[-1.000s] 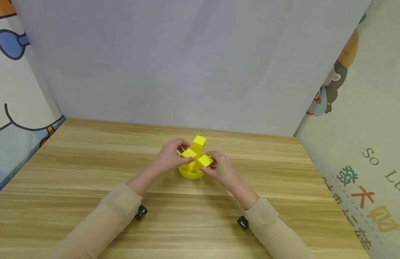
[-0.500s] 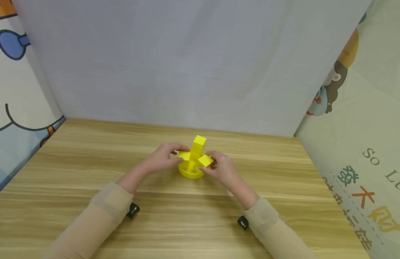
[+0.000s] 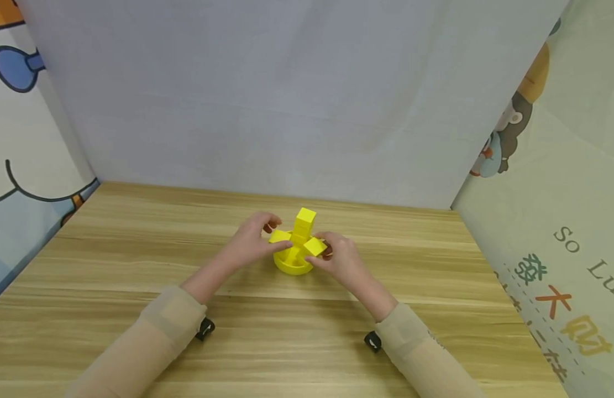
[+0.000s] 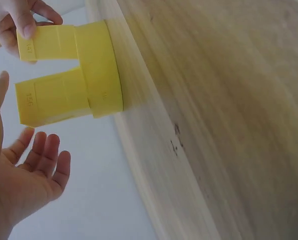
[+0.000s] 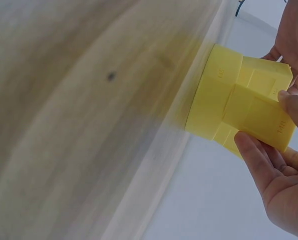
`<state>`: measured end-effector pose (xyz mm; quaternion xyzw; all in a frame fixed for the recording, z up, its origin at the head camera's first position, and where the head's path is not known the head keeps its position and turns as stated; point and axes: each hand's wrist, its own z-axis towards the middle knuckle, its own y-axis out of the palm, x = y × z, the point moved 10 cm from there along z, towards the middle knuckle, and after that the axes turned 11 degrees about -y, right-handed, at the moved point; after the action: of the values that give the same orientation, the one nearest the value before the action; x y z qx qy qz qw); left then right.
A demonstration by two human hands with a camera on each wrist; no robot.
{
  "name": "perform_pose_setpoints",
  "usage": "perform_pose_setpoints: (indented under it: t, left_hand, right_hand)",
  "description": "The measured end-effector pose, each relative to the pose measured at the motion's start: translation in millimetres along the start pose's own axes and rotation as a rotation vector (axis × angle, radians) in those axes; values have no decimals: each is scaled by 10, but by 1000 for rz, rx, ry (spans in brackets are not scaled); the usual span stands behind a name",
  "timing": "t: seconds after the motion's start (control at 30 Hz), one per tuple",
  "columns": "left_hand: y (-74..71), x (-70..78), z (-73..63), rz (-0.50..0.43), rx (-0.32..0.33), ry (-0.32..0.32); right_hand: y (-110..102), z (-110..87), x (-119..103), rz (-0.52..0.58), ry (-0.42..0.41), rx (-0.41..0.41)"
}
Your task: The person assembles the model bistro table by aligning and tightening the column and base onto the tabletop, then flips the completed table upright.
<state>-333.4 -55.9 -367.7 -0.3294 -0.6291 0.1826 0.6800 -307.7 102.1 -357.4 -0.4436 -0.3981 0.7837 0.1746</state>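
Note:
A round yellow base (image 3: pixel 293 270) stands on the table, with several yellow blocks rising from it. Lowest to the right is a square-topped block (image 3: pixel 315 247), pinched between the thumb and fingers of my right hand (image 3: pixel 342 257); raised digits mark this block (image 5: pixel 258 117) in the right wrist view. My left hand (image 3: pixel 249 241) is around the left block (image 3: pixel 279 236), fingers parted. In the left wrist view, this left block (image 4: pixel 53 99) has a fingertip near its lower edge, and contact cannot be told. The back block (image 3: pixel 305 221) stands tallest, untouched by either hand.
The wood-grain table (image 3: pixel 297 342) runs back to a pale cloth backdrop (image 3: pixel 277 110). Printed cloths hang at the left (image 3: pixel 38 143) and right (image 3: pixel 550 182) sides. Small black items sit at both sleeve cuffs (image 3: pixel 205 328).
The left block has shifted left, away from the middle of the base. My left hand moved left with it, then its fingers spread from the block. The right hand stays put.

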Motion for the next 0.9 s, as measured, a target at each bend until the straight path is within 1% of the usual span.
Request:
perform_pose_setpoints:
  t: [0.03,0.1,0.2,0.27,0.37,0.6,0.7,0.9]
  left_hand:
    - [-17,-16,-2,1,25,-26]
    - [-37,-37,-11,3,56,-63]
    - [-50,-41,-25,10,66,-84]
    - [-58,-33,-27,15,63,-82]
    - [-77,1,-23,26,55,-46]
    - [-112,54,-25,57,21,73]
    - [-106,46,-15,64,-6,103]
    - [-99,43,-14,60,-83,143]
  right_hand:
    - [-2,0,0,-2,1,3]
    - [-2,1,0,-6,4,5]
    - [0,4,1,-9,7,6]
    - [0,5,-2,-3,4,9]
    - [-6,5,-11,1,-2,14]
    - [-16,-2,-14,-7,-15,23]
    - [-15,-3,-17,-14,-20,21]
    - [-14,-1,-18,-16,-24,21]
